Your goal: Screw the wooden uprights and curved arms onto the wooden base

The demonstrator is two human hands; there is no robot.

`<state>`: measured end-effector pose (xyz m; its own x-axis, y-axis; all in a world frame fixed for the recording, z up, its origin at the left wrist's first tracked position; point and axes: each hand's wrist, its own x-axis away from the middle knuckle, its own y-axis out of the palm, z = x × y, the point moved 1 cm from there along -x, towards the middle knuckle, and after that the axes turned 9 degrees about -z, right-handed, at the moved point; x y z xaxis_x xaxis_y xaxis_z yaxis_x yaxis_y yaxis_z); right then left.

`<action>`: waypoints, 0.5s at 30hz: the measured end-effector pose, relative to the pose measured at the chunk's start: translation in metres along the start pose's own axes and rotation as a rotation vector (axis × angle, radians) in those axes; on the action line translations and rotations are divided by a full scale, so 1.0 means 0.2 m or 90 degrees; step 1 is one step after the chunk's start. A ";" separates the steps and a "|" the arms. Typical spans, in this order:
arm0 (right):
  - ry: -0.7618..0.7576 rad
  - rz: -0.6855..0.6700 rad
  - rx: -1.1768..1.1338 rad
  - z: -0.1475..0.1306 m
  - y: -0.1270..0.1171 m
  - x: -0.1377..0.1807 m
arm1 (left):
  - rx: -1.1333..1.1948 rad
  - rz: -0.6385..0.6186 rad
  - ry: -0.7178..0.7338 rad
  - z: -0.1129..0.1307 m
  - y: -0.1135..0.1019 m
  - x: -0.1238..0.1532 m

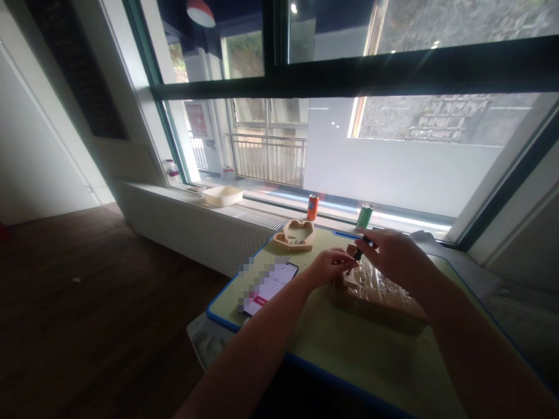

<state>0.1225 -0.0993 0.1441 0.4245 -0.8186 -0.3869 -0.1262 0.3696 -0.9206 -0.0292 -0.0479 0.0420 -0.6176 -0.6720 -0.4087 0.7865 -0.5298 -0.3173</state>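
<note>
My right hand (393,255) pinches a small dark stick-like piece (358,254) at its upper end. My left hand (329,267) is right beside the piece's lower end, and I cannot tell whether it grips it. Below both hands lies a tan block wrapped in clear plastic (375,291). A horseshoe-shaped tan cast (297,235) sits farther back on the green table (349,349). Left of my left hand, a phone (271,285) lies with its partly blurred screen lit.
An orange can (312,208) and a green can (364,216) stand just beyond the table's far edge. A pale plastic tray (222,196) rests on the window sill. A dark wooden floor (96,308) lies left of the table, and a large window runs behind it.
</note>
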 end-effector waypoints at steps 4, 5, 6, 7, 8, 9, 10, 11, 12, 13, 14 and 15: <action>0.002 -0.005 -0.012 0.00 0.01 0.00 | -0.003 -0.021 -0.009 0.01 -0.02 0.01; 0.006 -0.009 -0.008 0.00 0.02 0.00 | -0.006 -0.025 -0.011 0.01 -0.02 0.01; 0.012 -0.012 -0.001 0.01 0.02 -0.01 | -0.011 -0.026 -0.013 0.01 -0.02 0.01; 0.021 -0.013 0.006 0.01 0.01 -0.01 | -0.016 -0.022 -0.016 0.01 -0.02 0.01; 0.028 -0.013 0.013 0.01 0.01 -0.01 | -0.022 -0.013 -0.021 0.01 -0.01 0.01; 0.033 -0.014 0.020 0.01 0.00 0.00 | -0.027 0.002 -0.029 0.01 -0.01 0.01; 0.035 -0.017 0.024 0.01 0.00 0.00 | -0.031 0.020 -0.036 0.00 -0.01 0.01; 0.035 -0.020 0.026 0.01 -0.01 0.00 | -0.034 0.037 -0.041 0.00 -0.01 0.00; 0.035 -0.023 0.027 0.00 -0.02 0.00 | -0.037 0.049 -0.041 0.00 -0.01 0.00; 0.036 -0.025 0.027 0.00 -0.02 0.00 | -0.040 0.056 -0.037 0.00 0.00 0.00; 0.039 -0.027 0.027 0.00 -0.03 0.01 | -0.043 0.056 -0.029 0.00 0.00 0.00; 0.045 -0.026 0.028 -0.01 -0.03 0.01 | -0.044 0.053 -0.021 0.00 0.00 0.00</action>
<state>0.1229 -0.1032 0.1492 0.3634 -0.8618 -0.3540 -0.0700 0.3537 -0.9328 -0.0301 -0.0479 0.0413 -0.5488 -0.7293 -0.4085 0.8328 -0.4350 -0.3422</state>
